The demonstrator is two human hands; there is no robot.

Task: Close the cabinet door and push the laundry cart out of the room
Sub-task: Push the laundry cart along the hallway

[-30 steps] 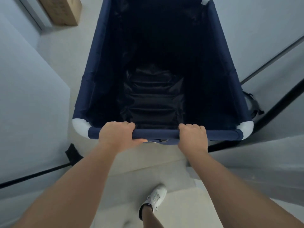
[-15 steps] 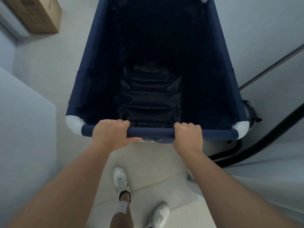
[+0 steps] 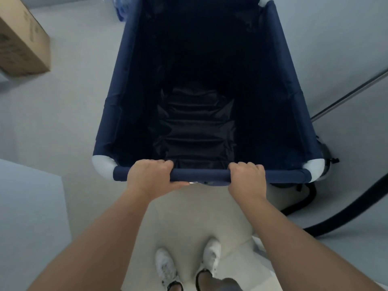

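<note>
A navy fabric laundry cart (image 3: 117, 97) with white corner joints fills the middle of the head view, its dark inside holding nothing I can make out. My left hand (image 3: 150, 175) grips the near rail (image 3: 201, 175) left of centre. My right hand (image 3: 246, 177) grips the same rail right of centre. Both arms stretch out from the bottom of the frame. No cabinet door is in view.
A cardboard box (image 3: 19, 38) sits on the floor at the far left. A pale wall corner (image 3: 27, 206) stands close on my left. A black hose (image 3: 346, 208) curves over the floor at the right, below a metal rod (image 3: 352, 91). My white shoes (image 3: 165, 267) stand on light tiles.
The cart has rolled forward and to the right. The left wall has slid back out of view, and the box appears closer. Both feet now stand side by side.
</note>
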